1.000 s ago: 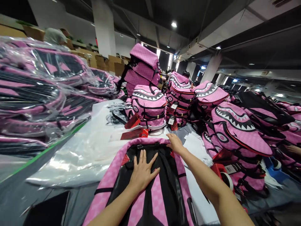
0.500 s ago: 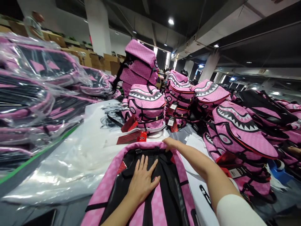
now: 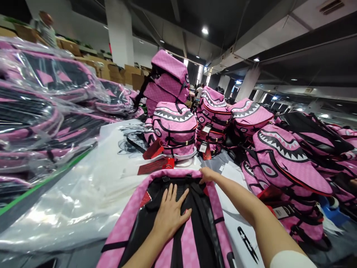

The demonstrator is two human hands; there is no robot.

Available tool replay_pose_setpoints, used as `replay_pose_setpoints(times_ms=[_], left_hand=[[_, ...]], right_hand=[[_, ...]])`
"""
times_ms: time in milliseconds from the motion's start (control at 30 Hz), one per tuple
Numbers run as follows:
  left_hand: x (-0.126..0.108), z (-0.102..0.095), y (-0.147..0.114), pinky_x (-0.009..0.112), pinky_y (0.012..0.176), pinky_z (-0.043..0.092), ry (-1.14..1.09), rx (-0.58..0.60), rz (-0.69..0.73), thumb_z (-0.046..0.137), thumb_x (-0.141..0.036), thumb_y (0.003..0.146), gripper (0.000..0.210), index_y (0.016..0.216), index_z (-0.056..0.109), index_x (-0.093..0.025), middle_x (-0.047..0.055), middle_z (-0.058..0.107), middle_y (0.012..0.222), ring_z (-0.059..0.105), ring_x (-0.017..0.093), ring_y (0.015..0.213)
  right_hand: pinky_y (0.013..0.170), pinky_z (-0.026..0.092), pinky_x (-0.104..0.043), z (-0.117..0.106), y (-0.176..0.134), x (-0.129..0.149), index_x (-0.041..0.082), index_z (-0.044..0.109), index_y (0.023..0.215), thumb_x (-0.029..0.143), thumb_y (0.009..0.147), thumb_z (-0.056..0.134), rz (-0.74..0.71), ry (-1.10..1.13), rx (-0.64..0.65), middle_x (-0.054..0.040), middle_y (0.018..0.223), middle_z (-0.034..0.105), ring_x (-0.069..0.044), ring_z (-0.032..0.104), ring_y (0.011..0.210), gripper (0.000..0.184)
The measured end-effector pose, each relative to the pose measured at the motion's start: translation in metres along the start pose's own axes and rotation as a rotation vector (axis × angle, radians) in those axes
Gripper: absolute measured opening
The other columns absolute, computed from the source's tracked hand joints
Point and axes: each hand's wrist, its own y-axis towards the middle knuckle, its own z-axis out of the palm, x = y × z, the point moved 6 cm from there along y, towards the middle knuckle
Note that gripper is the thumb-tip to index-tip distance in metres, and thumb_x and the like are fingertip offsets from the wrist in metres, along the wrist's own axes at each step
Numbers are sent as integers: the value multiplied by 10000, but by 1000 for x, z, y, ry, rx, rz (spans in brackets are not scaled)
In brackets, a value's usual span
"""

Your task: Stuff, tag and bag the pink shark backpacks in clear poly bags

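A pink checked backpack (image 3: 126,219) with a black back panel lies in front of me, its strap side facing up. Flat on that panel rests my left hand (image 3: 170,210), fingers spread. At the upper right corner of the bag, my right hand (image 3: 206,175) is closed around the pink edge; its fingertips are partly hidden. Red tags (image 3: 152,165) lie just past the bag's top edge. The lower end of the backpack is out of view.
Bagged backpacks (image 3: 55,74) are heaped at the left, beside clear plastic sheets (image 3: 75,201). Stacked pink shark-mouth backpacks (image 3: 175,126) stand ahead, with more backpacks (image 3: 290,160) at the right. White paper (image 3: 234,227) lies under my right arm. A person (image 3: 47,31) is far left.
My right hand has shifted slightly to the right along the backpack's top edge. My left hand stays spread on the panel. The view has tilted a little.
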Motion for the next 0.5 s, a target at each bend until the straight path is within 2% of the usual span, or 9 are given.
replay_pose_setpoints(times_ms=[133, 367, 500], left_hand=[[2, 3, -2, 612, 1192, 292, -17, -18, 9, 643, -540, 860, 692, 1498, 497, -315, 191, 426, 1592, 291, 438, 1514], [2, 3, 4, 617, 1194, 288, 14, -12, 5, 627, -566, 864, 704, 1500, 500, -292, 216, 436, 1579, 274, 445, 1518], [2, 3, 8, 611, 1195, 292, 35, -5, -6, 612, -583, 872, 696, 1496, 507, -293, 204, 466, 1562, 279, 442, 1517]], right_hand=[[595, 445, -209, 4, 3, -7, 184, 676, 774, 274, 593, 951, 28, 6, 102, 20, 750, 679, -170, 641, 713, 341], [650, 414, -194, -1, 23, -19, 191, 729, 905, 292, 669, 915, -2, 32, 197, 29, 821, 696, -144, 622, 764, 317], [621, 412, -211, 0, 27, -15, 174, 741, 829, 278, 673, 906, 22, -1, 207, 14, 781, 699, -157, 620, 730, 249]])
